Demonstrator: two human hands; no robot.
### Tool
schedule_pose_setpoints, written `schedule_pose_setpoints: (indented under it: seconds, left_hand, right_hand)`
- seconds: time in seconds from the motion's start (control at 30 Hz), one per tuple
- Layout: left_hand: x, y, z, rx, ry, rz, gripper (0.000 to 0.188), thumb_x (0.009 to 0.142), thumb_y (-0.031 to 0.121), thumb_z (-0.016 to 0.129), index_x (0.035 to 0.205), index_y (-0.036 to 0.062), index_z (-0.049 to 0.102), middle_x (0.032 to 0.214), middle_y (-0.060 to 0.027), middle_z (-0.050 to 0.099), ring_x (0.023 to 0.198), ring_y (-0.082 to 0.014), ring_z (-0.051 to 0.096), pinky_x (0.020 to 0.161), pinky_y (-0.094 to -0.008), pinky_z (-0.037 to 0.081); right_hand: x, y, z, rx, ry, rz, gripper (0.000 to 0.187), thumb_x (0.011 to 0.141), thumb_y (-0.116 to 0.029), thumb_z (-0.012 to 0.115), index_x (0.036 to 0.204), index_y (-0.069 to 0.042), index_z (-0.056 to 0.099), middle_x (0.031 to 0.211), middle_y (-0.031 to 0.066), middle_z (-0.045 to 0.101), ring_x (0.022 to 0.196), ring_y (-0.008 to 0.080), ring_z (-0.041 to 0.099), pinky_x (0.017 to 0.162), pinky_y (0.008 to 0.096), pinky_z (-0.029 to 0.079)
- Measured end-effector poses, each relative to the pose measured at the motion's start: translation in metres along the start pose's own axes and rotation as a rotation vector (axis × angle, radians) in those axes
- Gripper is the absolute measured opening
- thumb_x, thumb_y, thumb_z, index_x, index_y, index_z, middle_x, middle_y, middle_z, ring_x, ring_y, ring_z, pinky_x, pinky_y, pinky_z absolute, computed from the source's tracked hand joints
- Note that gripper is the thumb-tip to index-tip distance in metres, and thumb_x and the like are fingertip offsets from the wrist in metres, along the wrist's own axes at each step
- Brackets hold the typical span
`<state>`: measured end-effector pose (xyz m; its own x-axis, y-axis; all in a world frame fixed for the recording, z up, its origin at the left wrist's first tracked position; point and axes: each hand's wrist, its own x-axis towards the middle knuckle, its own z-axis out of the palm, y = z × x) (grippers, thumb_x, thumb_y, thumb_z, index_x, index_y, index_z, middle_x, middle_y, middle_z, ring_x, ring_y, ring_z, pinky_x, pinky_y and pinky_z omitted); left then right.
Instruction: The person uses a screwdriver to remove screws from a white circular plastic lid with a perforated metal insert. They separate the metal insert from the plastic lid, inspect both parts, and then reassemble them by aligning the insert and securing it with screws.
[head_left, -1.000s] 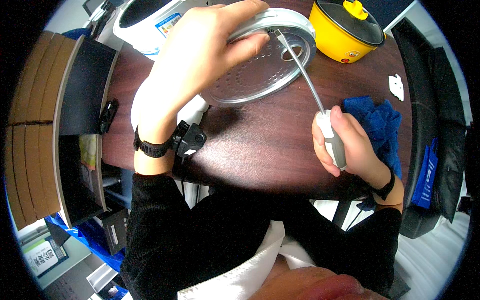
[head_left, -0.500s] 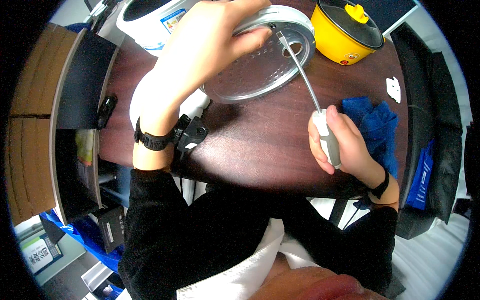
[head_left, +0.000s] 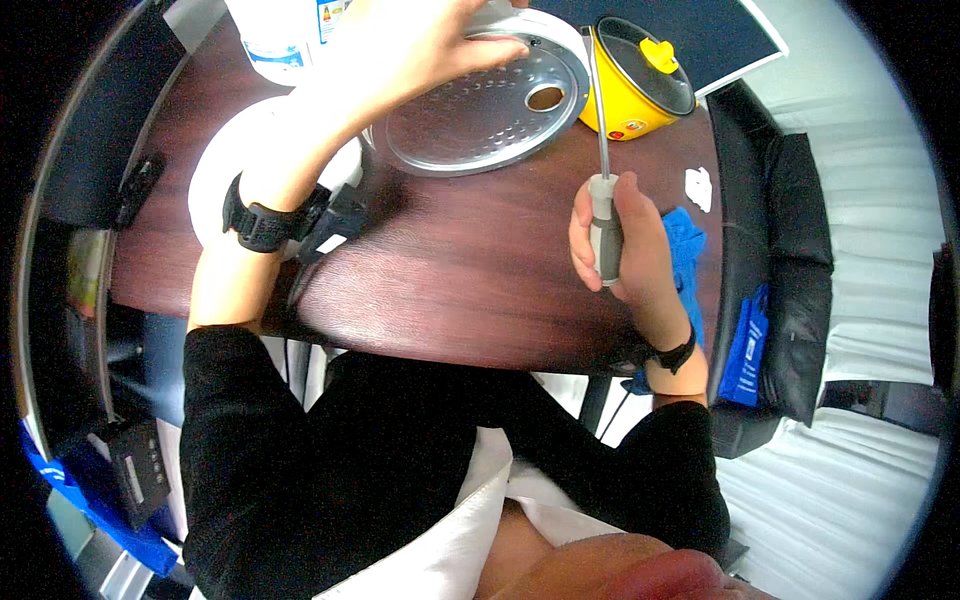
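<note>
My left hand point(head_left: 425, 45) grips the upper rim of a round lid point(head_left: 460, 122), its thumb lying over the edge. The lid stands tilted with its dimpled metal underside toward me; a round hole is near its right side. My right hand point(head_left: 643, 245) is wrapped round the grey and white handle of a screwdriver point(head_left: 606, 235). The screwdriver's shaft points up and away, past the lid's right edge, and its tip is hard to make out there. Beneath my left forearm is a rounded white object point(head_left: 222, 165), partly hidden by the arm.
A yellow pot with a dark lid point(head_left: 635, 110) stands right of the lid. At the upper left is a white container point(head_left: 275, 45). A blue cloth point(head_left: 686, 250) lies beside my right wrist, a small white piece point(head_left: 698, 189) on the dark wooden table point(head_left: 450, 280). A black sofa point(head_left: 800, 260) is beyond.
The whole view has shifted, so most things appear further left and higher. The screwdriver has swung more upright, its tip moving from over the lid's underside to the lid's right edge.
</note>
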<state>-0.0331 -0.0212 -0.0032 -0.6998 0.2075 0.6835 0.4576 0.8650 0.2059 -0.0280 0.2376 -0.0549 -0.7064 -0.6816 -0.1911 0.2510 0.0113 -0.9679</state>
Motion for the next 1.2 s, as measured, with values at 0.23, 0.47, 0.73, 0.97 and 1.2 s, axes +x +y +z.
schedule_pose_setpoints:
  seconds: [0.23,0.47,0.73,0.97,1.2]
  left_hand:
    - [-0.035,-0.019,0.032,-0.217,0.199,-0.292,0.04,0.072,0.025,0.078,0.099,0.0053,0.057,0.084,-0.0106,0.061,0.076,-0.0218,0.061,0.068,-0.0329,0.05]
    - [-0.052,-0.02,0.029,-0.4,0.204,-0.467,0.036,0.078,0.025,0.074,0.099,0.003,0.055,0.083,-0.0098,0.06,0.078,-0.0179,0.059,0.067,-0.0311,0.048]
    - [-0.053,-0.031,0.047,-0.353,0.278,-0.326,0.039,0.076,0.025,0.074,0.108,0.0056,0.062,0.084,-0.0094,0.067,0.075,-0.0169,0.066,0.068,-0.028,0.051]
    - [-0.069,-0.03,0.027,-0.748,0.08,-0.472,0.037,0.075,0.029,0.077,0.106,0.0116,0.065,0.091,0.0013,0.066,0.088,-0.0094,0.06,0.077,-0.0239,0.048]
    - [-0.07,-0.025,0.018,-0.87,-0.037,-0.595,0.044,0.072,0.028,0.079,0.108,0.0096,0.064,0.097,-0.0011,0.063,0.09,-0.0104,0.057,0.083,-0.0254,0.042]
  right_hand:
    - [0.0,0.011,0.001,-0.073,0.038,0.017,0.055,0.098,-0.052,0.026,0.081,-0.004,0.046,0.053,0.0067,0.049,0.034,0.0123,0.042,0.033,0.0226,0.031]
    - [0.008,0.016,0.0,-0.067,-0.037,0.06,0.051,0.098,-0.05,0.03,0.083,-0.006,0.05,0.055,0.0052,0.051,0.037,0.0122,0.046,0.035,0.0225,0.033]
    - [0.019,0.016,0.013,-0.178,-0.088,0.078,0.044,0.1,-0.042,0.031,0.085,-0.004,0.048,0.055,0.0052,0.049,0.038,0.0106,0.044,0.036,0.0211,0.034]
    - [0.016,0.014,0.01,-0.181,-0.148,0.069,0.039,0.099,-0.039,0.036,0.086,-0.004,0.049,0.057,0.0056,0.05,0.039,0.0106,0.044,0.037,0.021,0.034]
    - [0.012,0.01,0.011,-0.193,-0.111,0.03,0.042,0.098,-0.043,0.037,0.086,-0.004,0.048,0.057,0.0055,0.05,0.039,0.0106,0.044,0.037,0.0214,0.034]
